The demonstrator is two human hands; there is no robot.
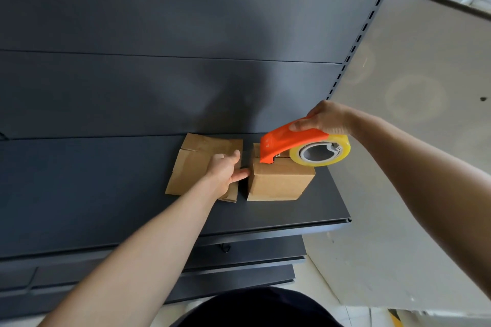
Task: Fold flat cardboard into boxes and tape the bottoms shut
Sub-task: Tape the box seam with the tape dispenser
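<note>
Colour ref., as we read it:

- Folded box (279,180): plain kraft brown, no print. We see the near face lighter than the shaded side.
- Flat cardboard (196,164): same kraft brown, unprinted, w/ darker crease lines.
- Tape dispenser (289,141): solid bright orange, w/ a small pale marking near the front.
- Tape roll (344,150): clear w/ yellow tint. Core is pale grey-white.
- Shelf (79,194) and back panel (159,8): uniform matt dark grey-blue.
- Upright (357,42): dark grey w/ a regular row of black slots.
- Wall (425,74) at R: off-white, w/ a few dark specks.
- Garment (260,308) at bottom edge: very dark, navy or black.
</note>
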